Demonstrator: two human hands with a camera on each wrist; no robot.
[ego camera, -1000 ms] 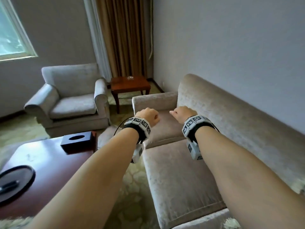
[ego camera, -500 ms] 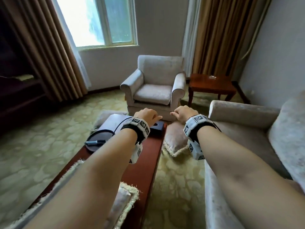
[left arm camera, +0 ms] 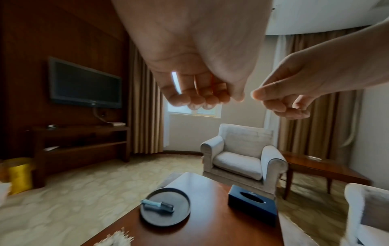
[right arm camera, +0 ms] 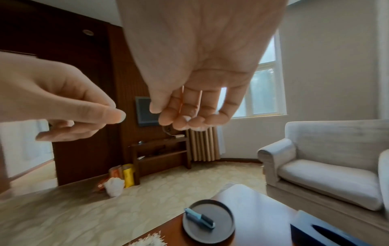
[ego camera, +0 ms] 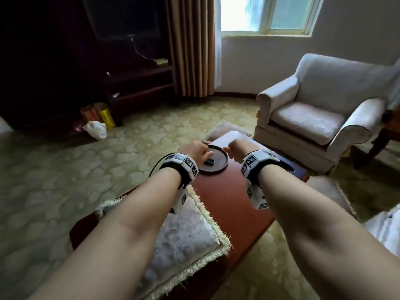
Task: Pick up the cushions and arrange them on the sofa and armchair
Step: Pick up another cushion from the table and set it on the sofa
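Both hands hang empty, fingers loosely curled: left hand (ego camera: 195, 150), right hand (ego camera: 242, 150), over the coffee table (ego camera: 233, 202). The fringed cushion (ego camera: 184, 241) lies behind the fingers on the table's near corner, under the left forearm, the nearer one.

Bare tabletop (ego camera: 233, 198) at frame centre between fringed cushion (ego camera: 186, 234) lower left and round tray (ego camera: 213, 164) above.

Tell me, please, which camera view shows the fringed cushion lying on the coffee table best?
The head view: the fringed cushion lies on the near end of the coffee table, its top and fringe plain between the forearms. The left wrist view catches only a blurred bit of fringe at the bottom edge, and the right wrist view likewise.
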